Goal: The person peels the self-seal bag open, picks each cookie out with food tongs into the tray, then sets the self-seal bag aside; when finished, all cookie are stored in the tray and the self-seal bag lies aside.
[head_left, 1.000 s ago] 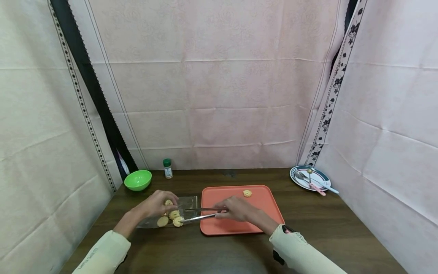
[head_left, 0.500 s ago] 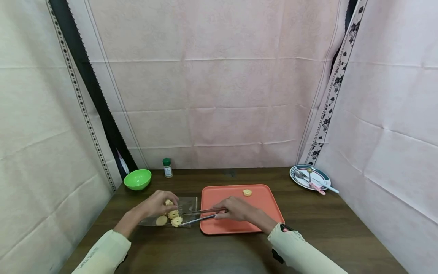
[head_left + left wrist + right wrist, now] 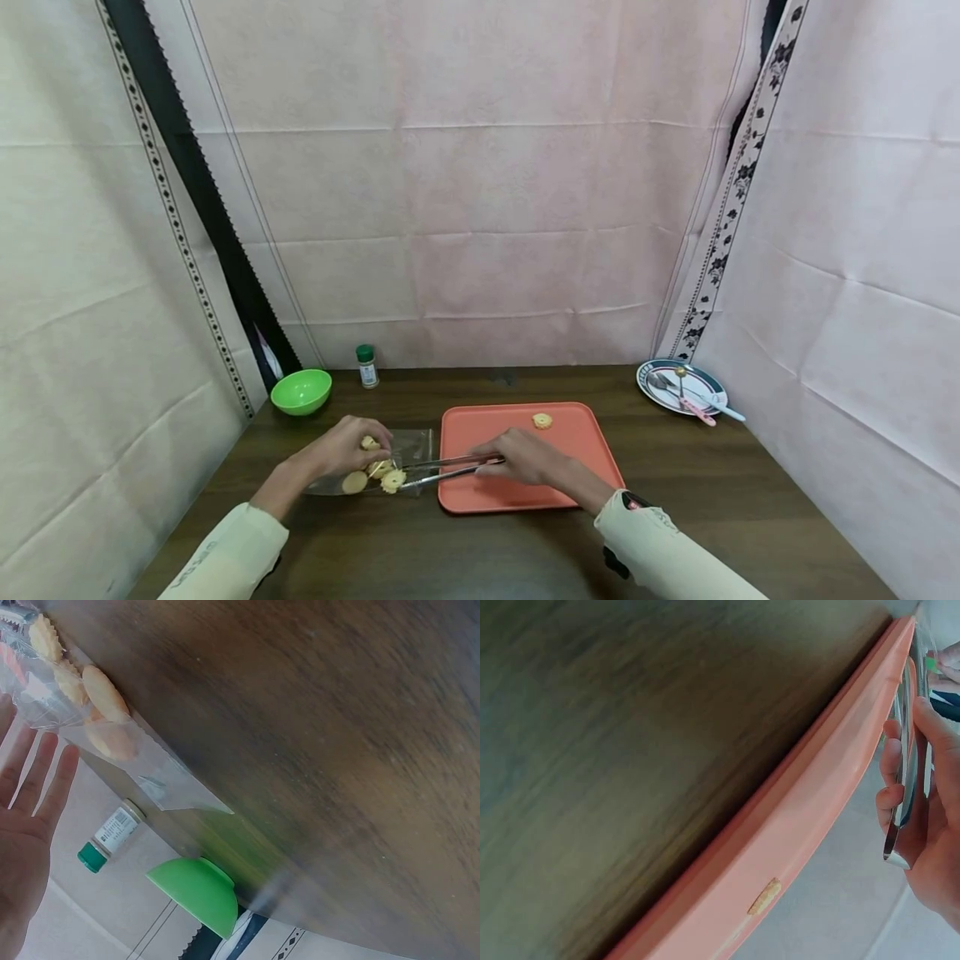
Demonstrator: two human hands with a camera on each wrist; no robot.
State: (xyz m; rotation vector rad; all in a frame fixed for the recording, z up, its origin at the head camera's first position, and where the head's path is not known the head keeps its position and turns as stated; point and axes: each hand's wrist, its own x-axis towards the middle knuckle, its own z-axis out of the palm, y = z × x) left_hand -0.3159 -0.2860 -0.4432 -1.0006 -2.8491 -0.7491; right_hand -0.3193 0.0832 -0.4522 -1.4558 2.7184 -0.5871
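Note:
My left hand (image 3: 351,447) holds the upper side of a clear plastic bag (image 3: 411,446) lying on the table. In the left wrist view its fingers (image 3: 56,780) reach to the film. Several pale round cookies (image 3: 355,482) sit in the bag, some partly hidden by the hand. My right hand (image 3: 517,457) grips metal tongs (image 3: 453,472), whose arms point left over the tray's edge into the bag. A scalloped cookie (image 3: 393,481) is at the tongs' tips; whether it is clamped I cannot tell. One cookie (image 3: 542,421) lies on the coral tray (image 3: 525,498).
A green bowl (image 3: 302,392) and a green-capped bottle (image 3: 367,367) stand at the back left. At the back right, a plate (image 3: 654,398) carries a spoon and fork (image 3: 701,410). Cloth curtains (image 3: 480,192) enclose the table's back and sides.
The tongs' tips and the scalloped cookie beside them have shifted slightly to the right and up. My right hand has moved slightly right. My left hand has stayed in place on the bag.

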